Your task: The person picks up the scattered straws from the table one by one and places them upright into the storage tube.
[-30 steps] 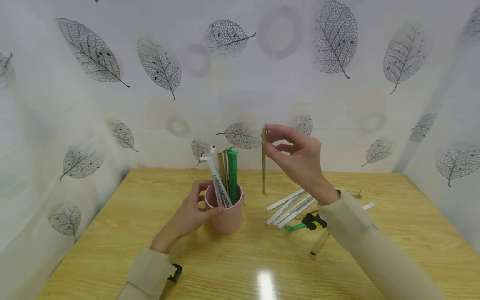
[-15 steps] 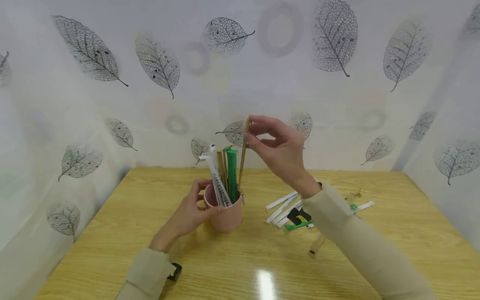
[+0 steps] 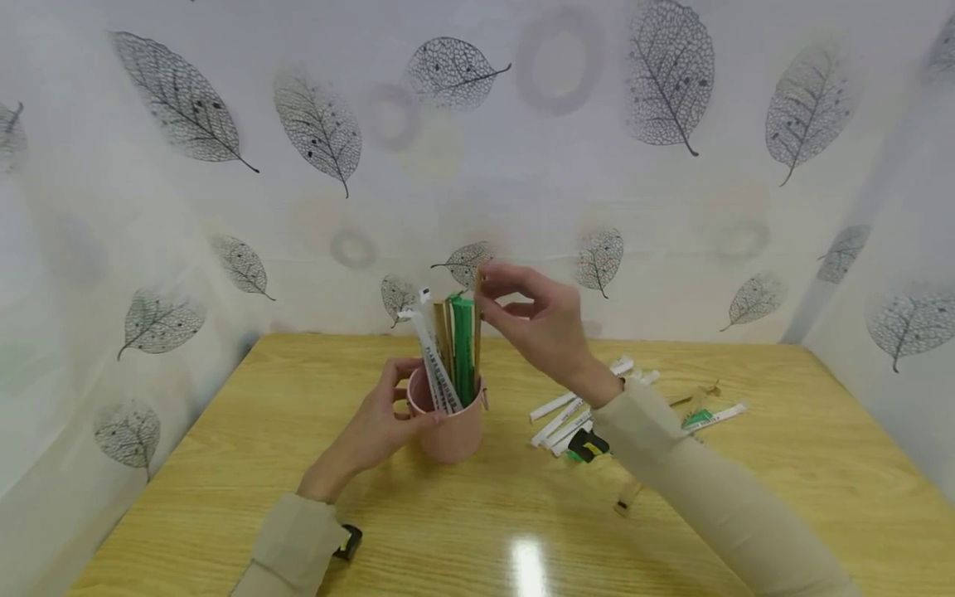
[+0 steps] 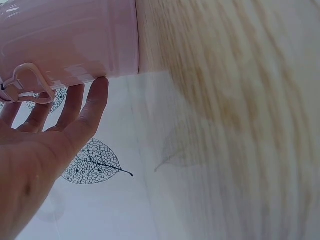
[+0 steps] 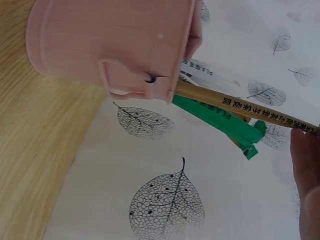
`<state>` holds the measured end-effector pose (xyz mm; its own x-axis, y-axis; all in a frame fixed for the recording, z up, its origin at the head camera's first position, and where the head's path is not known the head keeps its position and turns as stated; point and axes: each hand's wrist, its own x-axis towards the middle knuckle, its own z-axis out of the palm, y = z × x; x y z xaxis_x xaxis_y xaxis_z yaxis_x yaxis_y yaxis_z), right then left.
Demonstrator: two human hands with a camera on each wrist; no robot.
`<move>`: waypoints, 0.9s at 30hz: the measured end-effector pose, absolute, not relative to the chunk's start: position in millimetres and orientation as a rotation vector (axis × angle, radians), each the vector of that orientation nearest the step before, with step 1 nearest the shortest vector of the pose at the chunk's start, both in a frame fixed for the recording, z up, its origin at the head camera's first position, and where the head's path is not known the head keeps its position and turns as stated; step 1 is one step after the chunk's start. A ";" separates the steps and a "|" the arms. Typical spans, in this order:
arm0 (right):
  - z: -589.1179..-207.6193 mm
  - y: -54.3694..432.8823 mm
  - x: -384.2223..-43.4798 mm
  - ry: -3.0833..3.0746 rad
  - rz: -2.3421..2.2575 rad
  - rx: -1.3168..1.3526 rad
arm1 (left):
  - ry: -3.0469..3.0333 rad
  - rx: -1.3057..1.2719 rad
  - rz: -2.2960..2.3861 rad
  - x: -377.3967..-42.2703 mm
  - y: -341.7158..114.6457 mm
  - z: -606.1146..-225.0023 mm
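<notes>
A small pink pail [image 3: 451,438] with wire-like side handles stands upright on the table. My left hand [image 3: 376,427] grips it from the left, thumb at the rim and fingers round the far side. Between thumb and fingertips, my right hand [image 3: 539,322] pinches the top of a straw in a printed brown paper wrapper [image 5: 240,106]. That straw's lower end is hidden inside the pail's right side. Beside it in the pail lean green-wrapped straws [image 3: 463,348], white-wrapped straws [image 3: 438,365] and other brown ones [image 3: 440,319].
Several white-wrapped straws [image 3: 555,424] lie on the wooden table right of the pail, partly under my right forearm. Farther right are a green wrapper piece [image 3: 698,418] and a brown straw [image 3: 623,500] nearer the front. A leaf-patterned curtain [image 3: 537,191] hangs behind the table.
My right hand has carried the brown straw left to the pail, then lowered it, so its lower end is now inside. My left hand has stayed on the pail.
</notes>
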<state>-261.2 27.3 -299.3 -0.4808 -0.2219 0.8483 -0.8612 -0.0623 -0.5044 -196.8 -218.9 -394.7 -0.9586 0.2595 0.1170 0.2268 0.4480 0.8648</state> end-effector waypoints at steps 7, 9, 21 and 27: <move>-326.7 29.3 -263.2 -1.802 1.560 1.160 | 2.641 0.428 1.566 -197.5 -218.6 -395.3; -333.5 29.9 -263.5 -1.830 1.548 1.167 | 2.641 0.426 1.569 -197.7 -218.9 -395.6; -355.0 31.2 -266.7 -1.934 1.491 1.243 | 2.633 0.435 1.568 -196.7 -217.8 -394.9; -351.8 36.2 -266.7 -1.960 1.443 1.256 | 2.633 0.424 1.567 -196.5 -217.3 -393.9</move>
